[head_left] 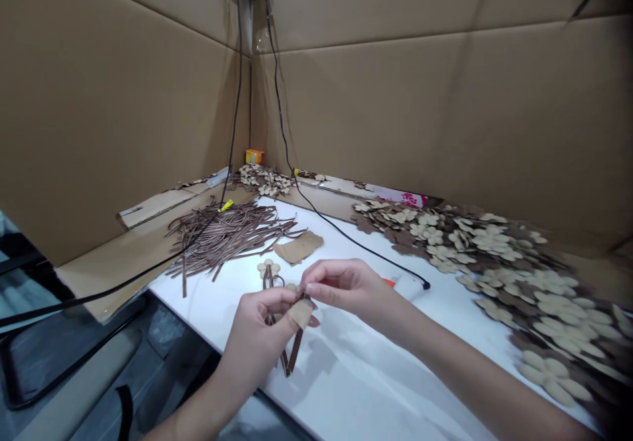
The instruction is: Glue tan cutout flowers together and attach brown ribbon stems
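Note:
My left hand (260, 329) holds a looped brown strip (295, 352), its thumb wrapped in a beige plaster. My right hand (341, 289) pinches the top of that strip from the right, with fingertips close to my left fingers. A small wooden flower cutout (291, 287) sits at the loop, partly hidden by my fingers. Just left of my hands, another wooden flower (268, 268) with brown strips attached (268, 283) lies on the white table (356, 388). A white tube with an orange cap (403, 288) lies behind my right hand.
A heap of brown strips (227, 233) and a cardboard scrap (299, 246) lie beyond my hands. Many wooden flowers (494, 276) cover the table's right side. Cardboard walls (370, 98) rise behind, a black cable (326, 220) crosses the table, and the near edge drops to the floor.

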Demonstrator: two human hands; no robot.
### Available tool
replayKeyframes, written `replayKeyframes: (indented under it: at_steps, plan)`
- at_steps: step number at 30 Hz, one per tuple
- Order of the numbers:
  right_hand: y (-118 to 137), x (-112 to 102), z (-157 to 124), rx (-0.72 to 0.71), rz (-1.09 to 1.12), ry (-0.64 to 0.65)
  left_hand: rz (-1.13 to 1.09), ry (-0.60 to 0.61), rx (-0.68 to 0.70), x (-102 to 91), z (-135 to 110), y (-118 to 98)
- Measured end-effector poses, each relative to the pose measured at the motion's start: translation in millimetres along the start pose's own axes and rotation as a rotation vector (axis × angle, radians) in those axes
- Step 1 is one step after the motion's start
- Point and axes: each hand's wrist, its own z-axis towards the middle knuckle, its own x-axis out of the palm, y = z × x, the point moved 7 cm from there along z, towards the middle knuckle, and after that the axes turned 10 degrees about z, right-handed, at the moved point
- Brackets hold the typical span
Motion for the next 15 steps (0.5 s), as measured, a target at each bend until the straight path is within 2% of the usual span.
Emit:
replayKeyframes:
  at_steps: [4, 7, 10, 15]
  plan:
    - [22.0, 3.7, -6.6, -0.105, -0.255, 0.045, -0.021, 0.013, -0.005, 6.5, -7.5, -3.5]
    - [32.4, 6.3, -11.4, -0.113, -0.368, 0.059, 0.0, -0.037, 0.013, 7.8, -11.7, -5.3]
    - [36.7, 9.5, -15.4, -0.107, -0.45, 0.096, 0.024, -0.099, 0.03, 7.0, -15.8, -3.9]
    - [35.8, 17.5, -20.2, -0.12, -0.597, 0.214, 0.035, -0.087, 0.04, 12.0, -24.0, 4.1]
